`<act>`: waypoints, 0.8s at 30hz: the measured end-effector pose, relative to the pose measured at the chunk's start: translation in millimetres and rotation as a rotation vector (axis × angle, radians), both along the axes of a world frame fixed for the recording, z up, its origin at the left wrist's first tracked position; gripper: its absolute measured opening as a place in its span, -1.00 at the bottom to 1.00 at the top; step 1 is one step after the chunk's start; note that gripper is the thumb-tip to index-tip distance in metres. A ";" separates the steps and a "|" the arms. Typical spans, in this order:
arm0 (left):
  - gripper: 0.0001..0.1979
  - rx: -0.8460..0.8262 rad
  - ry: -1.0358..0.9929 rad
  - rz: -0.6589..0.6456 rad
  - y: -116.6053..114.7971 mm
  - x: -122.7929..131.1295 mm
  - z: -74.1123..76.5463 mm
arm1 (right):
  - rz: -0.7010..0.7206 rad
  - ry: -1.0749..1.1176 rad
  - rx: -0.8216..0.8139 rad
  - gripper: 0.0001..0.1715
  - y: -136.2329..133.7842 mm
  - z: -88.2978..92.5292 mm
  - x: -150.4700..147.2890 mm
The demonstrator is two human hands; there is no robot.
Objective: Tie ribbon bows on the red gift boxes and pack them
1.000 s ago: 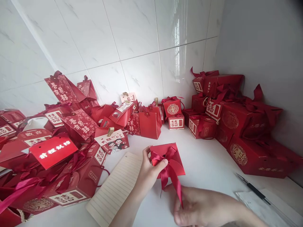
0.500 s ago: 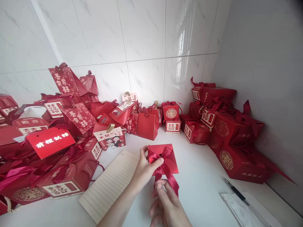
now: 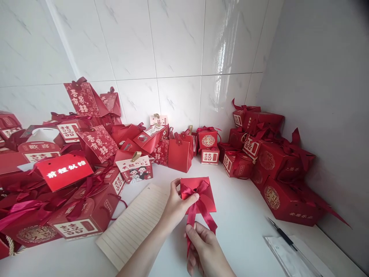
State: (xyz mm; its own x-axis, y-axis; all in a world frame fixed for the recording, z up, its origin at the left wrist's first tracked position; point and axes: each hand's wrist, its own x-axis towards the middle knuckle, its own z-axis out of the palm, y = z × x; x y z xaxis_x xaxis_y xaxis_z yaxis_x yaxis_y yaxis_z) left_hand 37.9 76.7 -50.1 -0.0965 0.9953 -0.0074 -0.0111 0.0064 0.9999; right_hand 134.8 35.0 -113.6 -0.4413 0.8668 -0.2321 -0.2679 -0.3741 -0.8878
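Observation:
A small red gift box (image 3: pixel 201 188) with a red satin ribbon bow (image 3: pixel 198 206) lies on the white tabletop (image 3: pixel 245 215) in front of me. My left hand (image 3: pixel 177 206) grips the box at its left side, thumb pressed on the bow's knot. My right hand (image 3: pixel 203 250) is below it, fingers pinched on a hanging ribbon tail (image 3: pixel 188 240). A second ribbon tail runs down to the right, loose.
A lined notepad (image 3: pixel 135 227) lies left of my hands. A heap of red gift boxes and bags (image 3: pixel 86 161) fills the left side; stacked red boxes (image 3: pixel 273 161) line the right corner. A pen (image 3: pixel 281 234) rests on paper (image 3: pixel 291 257) at the lower right. Tiled walls stand behind.
My right hand has shifted left from the lower right and now pinches the left ribbon tail under the box. The left hand has kept its grip on the box.

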 end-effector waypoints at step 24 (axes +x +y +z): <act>-0.42 0.002 -0.065 -0.067 0.7 -5.1 4.0 | 0.563 -0.517 0.250 -0.56 17.3 86.3 76.4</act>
State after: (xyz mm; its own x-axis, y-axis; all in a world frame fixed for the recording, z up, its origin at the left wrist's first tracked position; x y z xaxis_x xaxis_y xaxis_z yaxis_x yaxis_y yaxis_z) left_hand 32.8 77.4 -46.0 -0.0287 0.9995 -0.0097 -0.0752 0.0075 0.9971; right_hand 211.2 52.4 -27.3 -0.7176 0.5990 -0.3553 0.3697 -0.1048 -0.9232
